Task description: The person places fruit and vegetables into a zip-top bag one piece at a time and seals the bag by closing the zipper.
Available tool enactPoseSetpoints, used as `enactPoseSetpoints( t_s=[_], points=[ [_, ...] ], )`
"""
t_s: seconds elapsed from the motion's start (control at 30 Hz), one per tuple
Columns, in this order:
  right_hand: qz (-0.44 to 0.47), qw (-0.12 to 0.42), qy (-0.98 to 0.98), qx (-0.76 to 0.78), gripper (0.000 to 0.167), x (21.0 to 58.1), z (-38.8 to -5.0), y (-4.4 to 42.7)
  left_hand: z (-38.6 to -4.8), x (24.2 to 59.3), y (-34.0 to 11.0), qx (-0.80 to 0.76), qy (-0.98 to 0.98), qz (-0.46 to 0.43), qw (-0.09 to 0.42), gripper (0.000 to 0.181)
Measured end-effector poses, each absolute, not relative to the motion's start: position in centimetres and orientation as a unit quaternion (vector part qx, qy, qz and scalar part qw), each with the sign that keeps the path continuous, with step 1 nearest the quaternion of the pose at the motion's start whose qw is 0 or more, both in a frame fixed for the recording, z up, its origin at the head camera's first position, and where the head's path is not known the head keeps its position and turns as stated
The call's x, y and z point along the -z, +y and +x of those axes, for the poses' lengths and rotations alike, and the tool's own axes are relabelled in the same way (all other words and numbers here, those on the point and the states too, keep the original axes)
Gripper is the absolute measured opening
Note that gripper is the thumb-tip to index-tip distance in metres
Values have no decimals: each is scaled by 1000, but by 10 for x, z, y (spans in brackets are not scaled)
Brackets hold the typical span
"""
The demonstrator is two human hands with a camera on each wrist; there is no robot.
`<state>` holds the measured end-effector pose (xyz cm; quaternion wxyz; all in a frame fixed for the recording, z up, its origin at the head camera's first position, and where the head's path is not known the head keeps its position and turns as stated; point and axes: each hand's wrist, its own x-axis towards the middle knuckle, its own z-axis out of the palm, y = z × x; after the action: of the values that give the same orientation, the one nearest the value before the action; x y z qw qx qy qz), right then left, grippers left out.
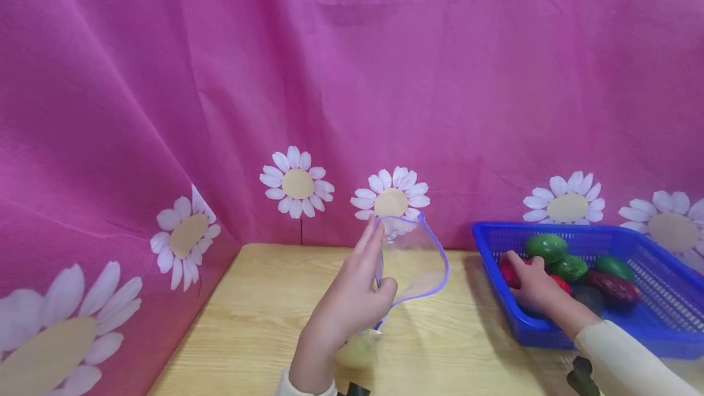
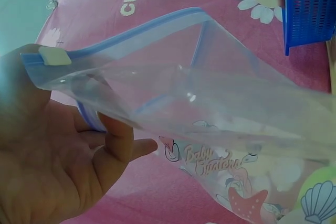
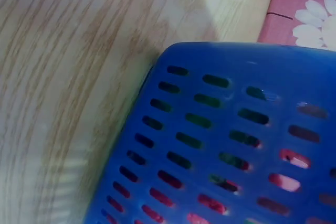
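Note:
My left hand (image 1: 352, 298) holds a clear zip bag (image 1: 415, 264) with a purple-blue rim upright and wide open at the mouth. In the left wrist view the hand (image 2: 73, 166) pinches the rim of the bag (image 2: 236, 98) beside a white slider; printed lettering and a starfish show on the plastic. A pale green item (image 1: 354, 352) lies in the bag's lower part. Inside the left end of the blue basket (image 1: 497, 283), my right hand (image 1: 536, 286) has its fingers curled over a red item (image 1: 509, 272). The right wrist view shows only the basket's slotted side (image 3: 210, 56), the hand hidden.
Several other items lie in the basket: green ones (image 1: 546, 247), a dark red long one (image 1: 613, 289) and a dark round one (image 1: 588, 299). The wooden table (image 1: 258, 322) meets a pink cloth (image 1: 385, 90) with white flowers behind and at the left.

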<state>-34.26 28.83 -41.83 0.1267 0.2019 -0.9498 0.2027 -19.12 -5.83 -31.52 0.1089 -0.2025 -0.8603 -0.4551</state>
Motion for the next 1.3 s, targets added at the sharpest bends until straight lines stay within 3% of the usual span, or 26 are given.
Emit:
enactPoseSetpoints(
  t_s=[0.3,0.47,0.57,0.73,0.9,1.13,1.3],
  points=[
    [190,246,-921,-237,64,404,-335,291,-192,319,-55,458,-862,-192,104,80],
    [220,328,-879,-267,68,365,-322,271,-192,316,-54,444,-867,-193,117,80],
    [252,332,-853,-314,68,338,-307,248,-192,314,-54,438,-870,-190,120,80],
    [329,272,-821,-380,65,315,-273,203,-194,313,-51,425,-876,-190,126,80],
    [401,208,-804,-387,61,327,-250,171,-192,319,-44,401,-886,-195,129,79],
    [464,131,-793,-372,52,351,-252,148,-188,322,-35,399,-890,-185,123,78],
    [525,43,-800,-289,53,352,-261,136,-185,322,-36,404,-885,-188,134,76]
  ],
)
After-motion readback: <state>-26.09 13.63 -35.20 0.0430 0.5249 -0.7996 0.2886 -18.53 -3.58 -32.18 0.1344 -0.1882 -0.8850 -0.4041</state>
